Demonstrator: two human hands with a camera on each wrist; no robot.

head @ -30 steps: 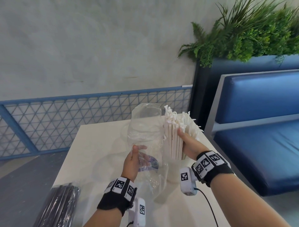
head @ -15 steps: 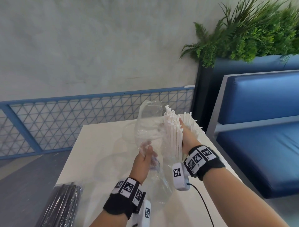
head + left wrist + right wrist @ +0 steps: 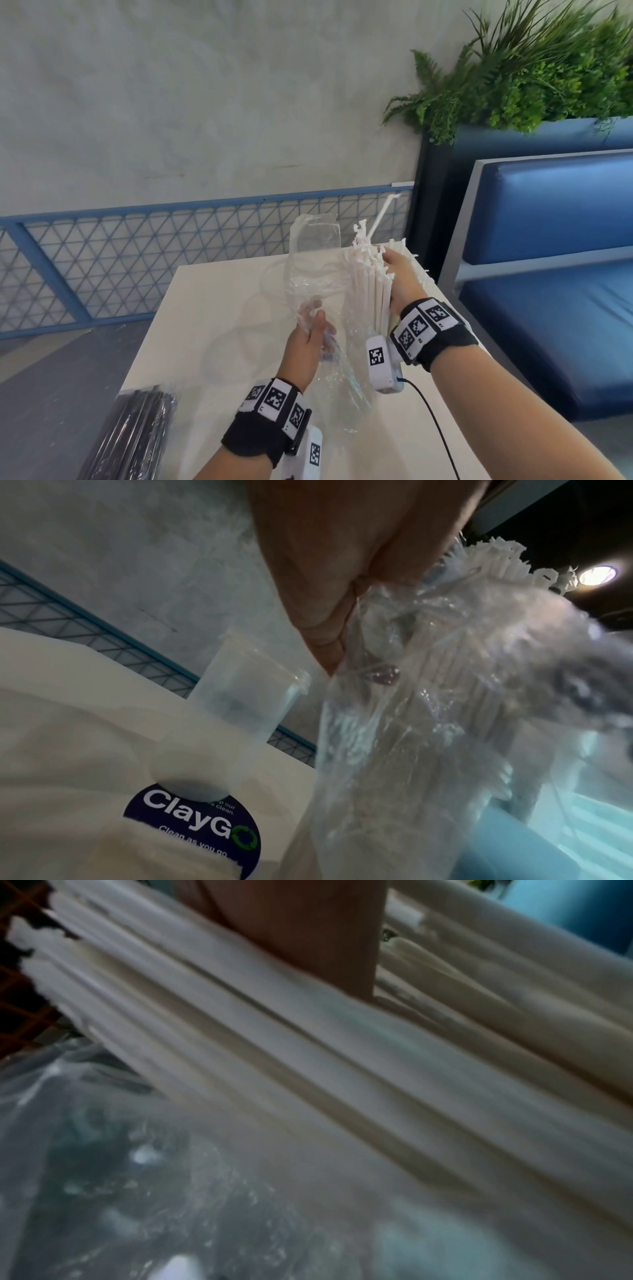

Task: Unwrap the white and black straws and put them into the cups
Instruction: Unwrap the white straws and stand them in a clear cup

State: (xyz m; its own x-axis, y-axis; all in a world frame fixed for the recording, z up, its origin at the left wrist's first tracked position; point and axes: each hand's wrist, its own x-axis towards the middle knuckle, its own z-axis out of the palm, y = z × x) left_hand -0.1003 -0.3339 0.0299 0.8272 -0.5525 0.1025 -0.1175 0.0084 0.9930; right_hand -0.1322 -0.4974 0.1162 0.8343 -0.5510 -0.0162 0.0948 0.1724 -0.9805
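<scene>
The white straws [image 3: 371, 291] are coming out of their clear plastic bag [image 3: 318, 274]: this is the unwrapping step. The right hand [image 3: 402, 282] wraps its fingers round the upright bundle above the desk [image 3: 212, 308]; the left hand [image 3: 308, 346] pinches the crinkled, glossy film low down. The paper sleeves are matte and slim, with frayed tops, and 1 straw sticks up above the rest. Next, I judge, the bag must be stripped clear and the bundle carried to the translucent, ribbed cup [image 3: 250, 696] standing on the desk. The black straws [image 3: 137, 435] lie wrapped at the desk's near-left corner.
</scene>
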